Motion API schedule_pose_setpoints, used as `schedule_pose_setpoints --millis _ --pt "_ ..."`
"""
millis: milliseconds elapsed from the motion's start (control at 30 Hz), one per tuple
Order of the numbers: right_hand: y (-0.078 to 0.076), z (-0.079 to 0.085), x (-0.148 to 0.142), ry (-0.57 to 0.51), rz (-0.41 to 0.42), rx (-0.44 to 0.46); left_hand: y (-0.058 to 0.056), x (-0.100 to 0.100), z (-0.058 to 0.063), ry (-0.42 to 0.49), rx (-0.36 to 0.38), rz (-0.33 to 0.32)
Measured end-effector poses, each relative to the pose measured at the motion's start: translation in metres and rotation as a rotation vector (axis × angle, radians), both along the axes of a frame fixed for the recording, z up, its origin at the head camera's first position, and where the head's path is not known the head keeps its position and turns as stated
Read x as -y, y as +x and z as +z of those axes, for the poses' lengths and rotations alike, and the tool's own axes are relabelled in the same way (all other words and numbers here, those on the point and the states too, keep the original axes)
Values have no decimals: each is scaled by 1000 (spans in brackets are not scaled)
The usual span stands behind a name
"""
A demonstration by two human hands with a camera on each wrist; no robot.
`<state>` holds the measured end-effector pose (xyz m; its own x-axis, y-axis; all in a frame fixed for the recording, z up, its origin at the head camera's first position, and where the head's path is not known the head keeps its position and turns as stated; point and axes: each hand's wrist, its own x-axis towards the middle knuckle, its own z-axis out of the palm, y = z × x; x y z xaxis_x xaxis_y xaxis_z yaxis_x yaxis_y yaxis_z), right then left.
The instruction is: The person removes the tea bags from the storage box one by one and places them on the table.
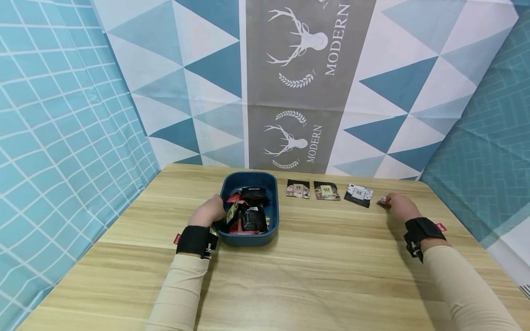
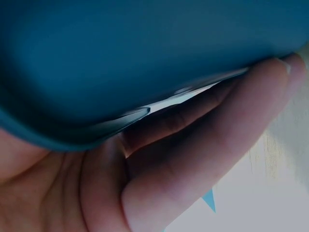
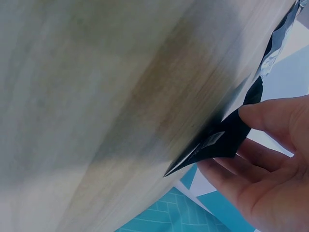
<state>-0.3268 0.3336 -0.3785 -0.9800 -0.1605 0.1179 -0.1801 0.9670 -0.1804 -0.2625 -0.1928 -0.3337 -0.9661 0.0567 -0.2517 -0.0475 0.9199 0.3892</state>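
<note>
Place: draped booth (image 1: 207,59)
Backdrop (image 1: 296,96): creased print, 12 o'clock
Tile-print sheets (image 1: 62,115): 9, 3 o'clock
Tabletop (image 1: 306,271): wood-grain

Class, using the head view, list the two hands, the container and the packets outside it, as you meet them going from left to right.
Left hand, blue container, packet with a beige-pink label, packet with a yellowish label, black-and-white packet, partly covered packet, right hand.

Smooth plastic bin (image 1: 248,240), glossy sachets (image 1: 254,220)
</note>
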Motion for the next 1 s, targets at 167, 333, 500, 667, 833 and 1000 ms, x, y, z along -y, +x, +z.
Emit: schedule_pose_setpoints --millis 167,333,500,667,833,1000 --pt "-2 -4 -3 12 20 10 0 0 0 -13 -2 -13" --pt "-4 -5 -2 7 9 12 0 0 1 -6 0 -6" --pt "-6 -4 0 -5 -15 8 0 0 1 -8 11 -2" --pt "-7 -1 8 -7 14 -18 0 -1 1 -2 14 13" --pt "-4 6 22 -16 30 13 0 0 2 14 7 16" --pt "-4 9 36 -7 58 0 0 0 1 10 5 11"
